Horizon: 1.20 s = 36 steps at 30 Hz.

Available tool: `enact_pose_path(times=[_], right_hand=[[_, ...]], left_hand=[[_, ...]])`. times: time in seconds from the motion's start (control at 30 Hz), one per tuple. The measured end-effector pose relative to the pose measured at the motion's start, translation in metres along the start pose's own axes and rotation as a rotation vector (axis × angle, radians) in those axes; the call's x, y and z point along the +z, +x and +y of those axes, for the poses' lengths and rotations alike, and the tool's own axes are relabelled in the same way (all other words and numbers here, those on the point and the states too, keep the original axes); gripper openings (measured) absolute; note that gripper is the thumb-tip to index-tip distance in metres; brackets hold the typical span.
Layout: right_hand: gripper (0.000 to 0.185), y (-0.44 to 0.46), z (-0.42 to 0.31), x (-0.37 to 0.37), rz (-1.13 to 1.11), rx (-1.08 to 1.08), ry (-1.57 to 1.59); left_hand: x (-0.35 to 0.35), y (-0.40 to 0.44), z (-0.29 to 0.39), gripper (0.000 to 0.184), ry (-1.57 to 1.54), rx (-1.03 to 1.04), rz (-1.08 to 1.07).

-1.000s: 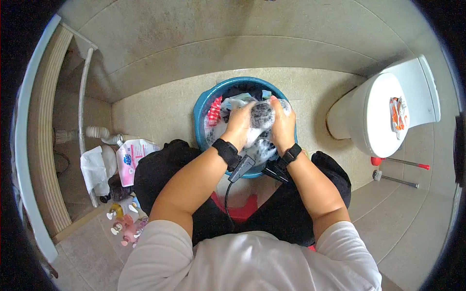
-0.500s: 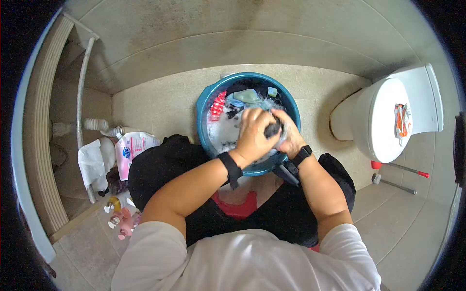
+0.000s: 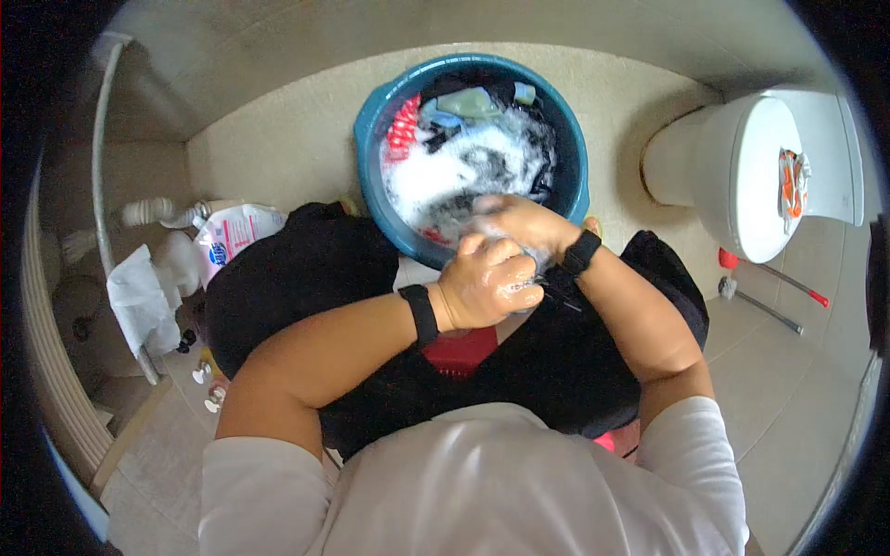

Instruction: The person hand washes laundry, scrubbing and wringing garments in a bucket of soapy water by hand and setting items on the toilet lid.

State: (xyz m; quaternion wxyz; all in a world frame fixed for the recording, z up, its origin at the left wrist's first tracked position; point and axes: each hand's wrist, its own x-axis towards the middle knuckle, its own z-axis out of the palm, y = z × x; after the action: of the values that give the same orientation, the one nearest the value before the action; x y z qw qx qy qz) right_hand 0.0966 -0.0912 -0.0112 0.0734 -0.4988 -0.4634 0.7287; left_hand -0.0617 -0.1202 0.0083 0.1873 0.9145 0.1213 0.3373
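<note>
Hands: From my distant seat I see a bare left hand (image 3: 491, 278) and a bare right hand (image 3: 528, 227) meet at a blue round plastic basin's (image 3: 369, 148) near edge, about 6 o'clock on its rim.
Cloth: A wet, greyish, suds-covered piece of cloth (image 3: 535, 261) sits between the two hands, mostly hidden by them.
Left fingers: I see them curled tight, knuckles up, gripping the cloth, with foam on the skin.
Right fingers: They reach toward 9 o'clock above the left hand; they blur, and I cannot tell whether they pinch or merely press.
Wrists: A black band (image 3: 422, 313) circles the left one, a black watch-like strap (image 3: 582, 252) the right.
Basin: White foam (image 3: 426, 181) covers the middle; a red-and-white patterned cloth (image 3: 403, 130) lies at 10 o'clock, a pale green cloth (image 3: 471, 104) at 12, dark wet fabric (image 3: 547, 153) at 3.
Bathroom floor: From my view's centre, a white ceramic toilet (image 3: 753, 190) stands toward 2 o'clock, an orange-and-white crumpled wrapper (image 3: 794, 185) on its lid; a pink-and-white plastic pouch (image 3: 232, 243) leans toward 10.
</note>
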Motion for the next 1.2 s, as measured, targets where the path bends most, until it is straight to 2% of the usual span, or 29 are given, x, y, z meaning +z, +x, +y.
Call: enact_pose_path(times=[0.03, 0.17, 0.27, 0.3, 0.33, 0.53, 0.6, 0.63, 0.67, 0.73, 0.87, 0.93, 0.97, 1.03, 1.13, 1.2], right_hand=[[0.025, -0.01, -0.02, 0.009, 0.145, 0.034, -0.006], [0.022, -0.004, -0.016, 0.021, 0.247, 0.014, -0.215], [0.021, 0.0, -0.009, 0.026, 0.31, 0.001, -0.252], [0.029, 0.005, 0.0, 0.026, 0.331, -0.01, -0.291], [0.028, 0.005, 0.0, 0.027, 0.349, 0.014, -0.292], [0.026, 0.007, 0.017, 0.02, 0.48, 0.038, -0.034], [0.035, 0.0, 0.015, 0.014, 0.538, 0.021, 0.114], [0.045, -0.008, 0.003, 0.01, 0.504, 0.053, 0.177], [0.044, -0.01, 0.004, 0.005, 0.477, 0.034, 0.27], [0.036, -0.015, -0.002, 0.001, 0.441, 0.034, 0.483], [0.037, -0.033, -0.019, -0.006, 0.463, 0.016, 0.716], [0.029, -0.044, -0.025, -0.013, 0.42, -0.013, 0.759], [0.024, -0.044, -0.023, -0.017, 0.364, -0.019, 0.846], [0.024, -0.049, -0.025, -0.018, 0.396, -0.057, 0.841], [0.033, -0.053, -0.032, -0.015, 0.428, -0.096, 0.811], [0.042, -0.057, -0.042, -0.01, 0.537, -0.08, 0.718]], left_hand=[[0.007, -0.006, 0.0, 0.007, 0.008, 0.021, 0.039], [0.017, -0.02, -0.001, 0.008, 0.02, 0.085, -0.005], [0.018, -0.022, -0.005, 0.008, 0.021, 0.158, -0.054], [0.019, -0.022, -0.006, 0.008, 0.016, 0.181, -0.061], [0.022, -0.023, -0.007, 0.008, 0.011, 0.205, -0.065], [0.024, -0.021, -0.03, 0.007, 0.022, 0.306, -0.155], [0.021, -0.016, -0.038, 0.006, 0.101, 0.316, -0.259], [0.021, -0.014, -0.04, 0.005, 0.101, 0.286, -0.198], [0.02, -0.012, -0.042, 0.004, 0.116, 0.252, -0.219], [0.016, -0.01, -0.047, 0.003, 0.145, 0.151, -0.232], [0.007, 0.004, -0.045, 0.014, 0.093, 0.103, -0.267], [0.0, 0.016, -0.044, 0.01, 0.099, 0.094, -0.2], [-0.004, 0.021, -0.043, 0.016, 0.042, -0.021, -0.15], [-0.006, 0.026, -0.044, 0.024, -0.036, -0.193, -0.077], [-0.004, 0.031, -0.046, 0.019, -0.043, -0.191, 0.001], [-0.004, 0.031, -0.045, 0.019, -0.057, -0.203, -0.006]])
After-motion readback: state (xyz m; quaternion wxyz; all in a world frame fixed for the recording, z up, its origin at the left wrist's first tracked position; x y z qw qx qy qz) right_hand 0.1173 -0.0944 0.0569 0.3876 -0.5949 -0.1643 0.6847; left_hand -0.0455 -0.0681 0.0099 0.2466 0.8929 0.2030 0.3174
